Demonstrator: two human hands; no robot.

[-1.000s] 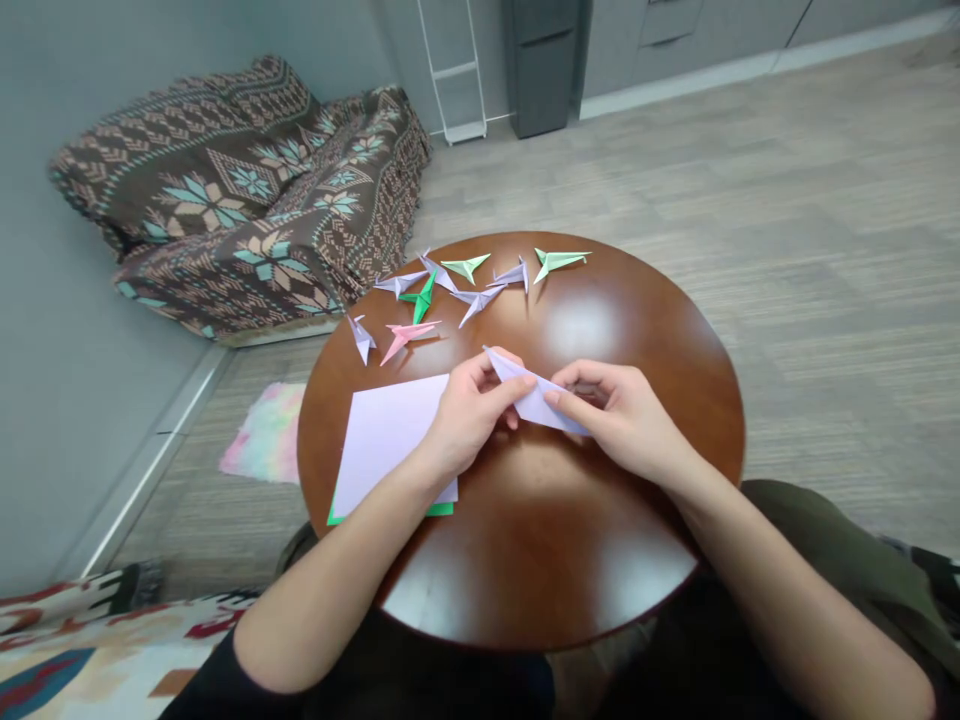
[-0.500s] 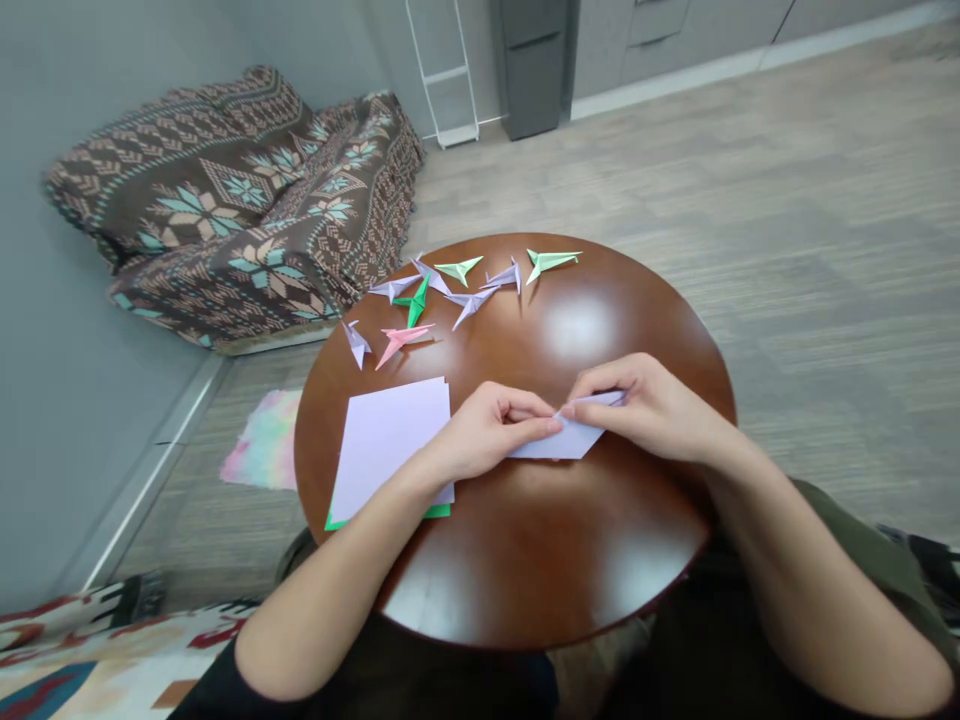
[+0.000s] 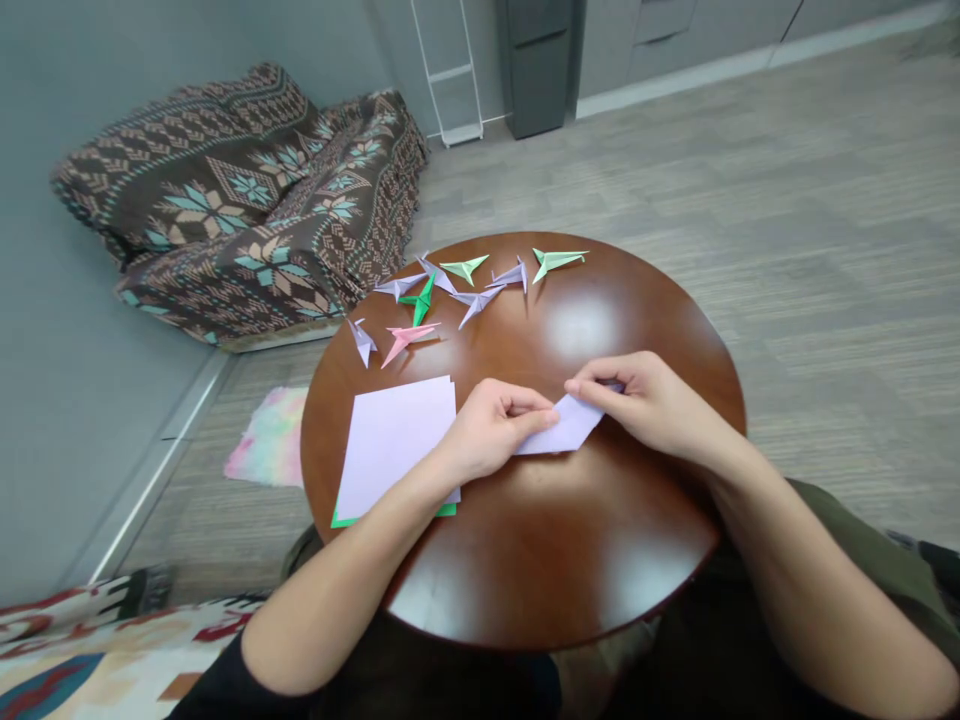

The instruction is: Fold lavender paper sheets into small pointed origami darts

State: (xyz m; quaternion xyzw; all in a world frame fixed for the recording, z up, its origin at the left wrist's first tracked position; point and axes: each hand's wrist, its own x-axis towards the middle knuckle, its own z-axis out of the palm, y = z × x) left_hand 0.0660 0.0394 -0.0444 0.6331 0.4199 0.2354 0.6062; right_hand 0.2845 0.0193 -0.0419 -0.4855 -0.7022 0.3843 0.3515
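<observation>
A folded lilac paper (image 3: 571, 425) is held between my two hands over the round brown table (image 3: 540, 560). My left hand (image 3: 501, 428) pinches its left end, the thumb lying on top. Its right end is pinched by my right hand (image 3: 628, 398), whose fingers hide part of that end. Beside my left forearm lies a stack of lilac sheets (image 3: 397, 440), with a green sheet (image 3: 343, 521) showing beneath its lower edge.
Several folded paper figures stand along the table's far left, among them a pink one (image 3: 407, 340), a dark green one (image 3: 422, 302) and a pale green one (image 3: 555, 261). Beyond are a patterned sofa (image 3: 285, 210) and a pastel rug (image 3: 270, 440).
My right hand's fingertips have moved away from my left hand's, uncovering more of the folded paper's middle. The view has shifted slightly.
</observation>
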